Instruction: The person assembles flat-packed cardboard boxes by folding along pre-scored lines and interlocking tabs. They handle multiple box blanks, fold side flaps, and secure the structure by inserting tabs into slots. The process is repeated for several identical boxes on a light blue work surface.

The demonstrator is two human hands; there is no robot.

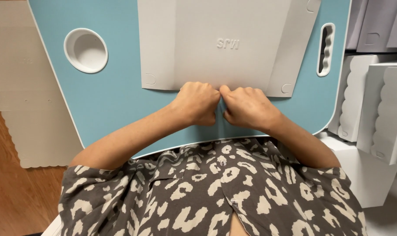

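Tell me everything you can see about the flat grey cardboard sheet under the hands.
The grey cardboard sheet lies flat on the blue table, running off the top edge of the view. It looks like matte card, with fold creases, angled side flaps, small curved tab cuts near its corners and an embossed mark at the centre. The left hand and right hand, both fisted, press side by side on its near edge.

My hands, left (197,103) and right (246,106), sit side by side at the cardboard sheet's (224,43) near edge. Sheet's on the table (111,96); cup recess (85,50) left, folded boxes (373,105) right.
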